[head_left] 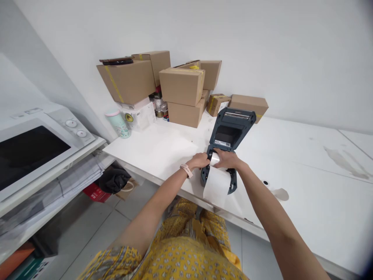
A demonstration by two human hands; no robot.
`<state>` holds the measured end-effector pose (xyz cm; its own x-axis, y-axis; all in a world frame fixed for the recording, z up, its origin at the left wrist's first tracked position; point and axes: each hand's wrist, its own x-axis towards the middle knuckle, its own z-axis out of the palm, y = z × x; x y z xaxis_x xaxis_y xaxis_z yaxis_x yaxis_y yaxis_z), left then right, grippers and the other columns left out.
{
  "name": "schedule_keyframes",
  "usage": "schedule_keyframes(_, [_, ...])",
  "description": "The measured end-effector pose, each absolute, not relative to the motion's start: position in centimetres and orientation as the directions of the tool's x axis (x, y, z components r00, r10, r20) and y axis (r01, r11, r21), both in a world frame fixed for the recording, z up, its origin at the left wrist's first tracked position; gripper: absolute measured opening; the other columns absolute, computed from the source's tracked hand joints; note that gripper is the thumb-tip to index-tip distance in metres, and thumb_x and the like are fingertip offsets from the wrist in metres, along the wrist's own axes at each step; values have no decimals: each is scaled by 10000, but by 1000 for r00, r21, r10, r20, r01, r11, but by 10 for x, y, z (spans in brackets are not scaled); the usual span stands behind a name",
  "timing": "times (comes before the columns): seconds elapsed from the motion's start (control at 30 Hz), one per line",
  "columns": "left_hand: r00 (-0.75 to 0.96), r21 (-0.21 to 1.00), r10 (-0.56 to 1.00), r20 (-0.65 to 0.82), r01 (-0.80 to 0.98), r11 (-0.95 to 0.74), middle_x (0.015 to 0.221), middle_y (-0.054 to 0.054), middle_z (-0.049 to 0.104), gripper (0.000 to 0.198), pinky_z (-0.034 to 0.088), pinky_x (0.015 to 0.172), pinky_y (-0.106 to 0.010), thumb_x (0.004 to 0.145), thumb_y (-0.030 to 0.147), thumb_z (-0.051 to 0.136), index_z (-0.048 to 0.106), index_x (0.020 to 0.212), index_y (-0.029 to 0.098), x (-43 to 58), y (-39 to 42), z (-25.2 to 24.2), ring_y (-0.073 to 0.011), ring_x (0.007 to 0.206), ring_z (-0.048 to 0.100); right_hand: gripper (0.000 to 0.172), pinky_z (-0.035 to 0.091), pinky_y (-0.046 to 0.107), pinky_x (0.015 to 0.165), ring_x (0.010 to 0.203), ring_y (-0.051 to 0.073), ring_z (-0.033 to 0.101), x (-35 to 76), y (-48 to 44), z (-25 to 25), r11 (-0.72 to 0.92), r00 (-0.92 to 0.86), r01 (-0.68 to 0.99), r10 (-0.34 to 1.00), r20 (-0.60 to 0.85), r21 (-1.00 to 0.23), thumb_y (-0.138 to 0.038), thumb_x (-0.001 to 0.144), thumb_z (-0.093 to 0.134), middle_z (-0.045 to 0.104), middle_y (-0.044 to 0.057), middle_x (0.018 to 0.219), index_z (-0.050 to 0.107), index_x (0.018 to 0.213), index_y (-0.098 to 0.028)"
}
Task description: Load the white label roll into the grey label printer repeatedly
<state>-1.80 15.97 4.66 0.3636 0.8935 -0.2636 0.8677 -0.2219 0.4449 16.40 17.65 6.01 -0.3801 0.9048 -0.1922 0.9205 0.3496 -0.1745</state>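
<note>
A dark grey label printer (233,125) stands on the white table with its lid tipped up. Inside its body sits a roll of white labels (215,158), and a loose strip of label paper (217,184) hangs forward over the front. My right hand (227,158) reaches over the roll from the right, its fingers closed around the roll's side. At the printer's left edge, beside the roll, my left hand (200,160) is closed with fingers curled; what lies under its fingertips is hidden. A pale pink band (186,171) circles my left wrist.
Several cardboard boxes (182,86) are stacked against the wall behind the printer. A mint tumbler (119,124) stands at the table's left end, near a white box (142,116). A white microwave (70,124) occupies the shelf at left. A small dark round spot (265,182) lies right of the printer.
</note>
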Motion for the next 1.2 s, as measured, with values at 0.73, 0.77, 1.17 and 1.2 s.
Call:
schedule_keyframes(0.73, [341,431,908,-244,877,-214,1193,-162,696,370,520,857,-355,891,314,380,568,1162,147,-18,153,46,-301,1083,672,646,536,289,653,779,195,661,295,131,48,151,-128,770,988,83,-620,-310,665,680,708,45,1037,513,1287,-255])
schedule_keyframes(0.77, [340,430,908,-244,877,-213,1190,-159,698,370,520,855,-351,890,317,383,569,1160,149,-18,153,47,-299,1080,673,643,530,287,637,751,190,654,293,134,39,132,-111,772,991,73,-622,-316,656,687,709,44,1009,518,1272,-249])
schedule_keyframes(1.17, [339,423,912,-230,879,-220,1160,-142,707,341,510,841,-340,901,329,374,573,1122,163,-19,155,41,-289,1044,678,391,550,448,868,1093,337,684,385,126,29,-21,1,667,1000,-27,-745,-447,774,625,732,156,1155,701,1109,-262])
schedule_keyframes(1.2, [340,425,912,-230,878,-221,1158,-142,707,338,510,838,-341,900,324,374,572,1123,164,-19,155,40,-289,1040,679,312,558,460,820,1039,354,704,396,123,26,-43,-30,692,996,-88,-720,-403,743,633,755,157,1074,739,1001,-264])
